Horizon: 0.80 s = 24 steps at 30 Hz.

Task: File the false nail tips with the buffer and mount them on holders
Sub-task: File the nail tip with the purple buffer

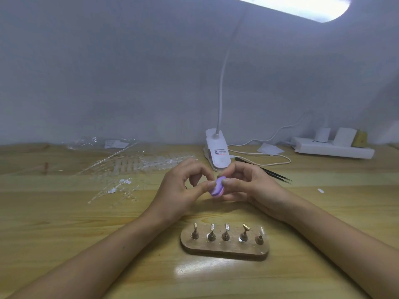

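Filing apparently under way, mounting judged outstanding: left hand (pixel 183 188) and right hand (pixel 244 187) are pinching the buffer (pixel 216 187) with curled fingers above the tabletop (pixel 64 234), nail tips (pixel 133 167) lying left, holders (pixel 224 234) waiting nearest.

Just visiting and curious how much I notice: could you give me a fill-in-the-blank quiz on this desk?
The buffer pinched between the left hand and the right hand is ___ in colour.
The wooden base carries ___ holders.
The black tweezers lie to the ___ of the lamp clip.
Missing: purple; five; right.
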Tool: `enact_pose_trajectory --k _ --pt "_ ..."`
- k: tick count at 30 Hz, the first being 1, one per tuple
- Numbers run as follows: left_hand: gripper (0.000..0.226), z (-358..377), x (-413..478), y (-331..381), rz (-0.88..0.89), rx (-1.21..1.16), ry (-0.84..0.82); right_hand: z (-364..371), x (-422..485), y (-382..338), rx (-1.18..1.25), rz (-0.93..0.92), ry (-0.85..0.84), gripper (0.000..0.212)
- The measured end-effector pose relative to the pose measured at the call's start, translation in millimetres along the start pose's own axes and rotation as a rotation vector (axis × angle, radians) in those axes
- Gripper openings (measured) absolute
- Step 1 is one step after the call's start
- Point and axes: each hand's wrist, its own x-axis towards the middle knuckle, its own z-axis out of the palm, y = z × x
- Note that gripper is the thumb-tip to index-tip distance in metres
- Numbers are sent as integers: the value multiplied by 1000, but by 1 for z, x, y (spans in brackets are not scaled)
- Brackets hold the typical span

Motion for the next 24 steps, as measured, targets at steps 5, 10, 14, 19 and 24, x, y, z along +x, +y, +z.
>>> enact_pose_trajectory --k 5,10,14,19,24 --pt "12 0 0 -1 10 0 5 1 -3 -2 -47 -1 -47 18" --pt "12 -1 1 -2 14 4 21 1 -2 -1 -35 -4 -1 17" --pt "11 0 1 -1 8 -16 -6 1 -2 -1 3 -16 6 17" --pt "12 0 0 -2 10 -23 9 2 -3 0 -82 -21 -100 13" --pt "12 0 1 -2 7 -9 -1 1 -2 0 -22 -19 -23 16"
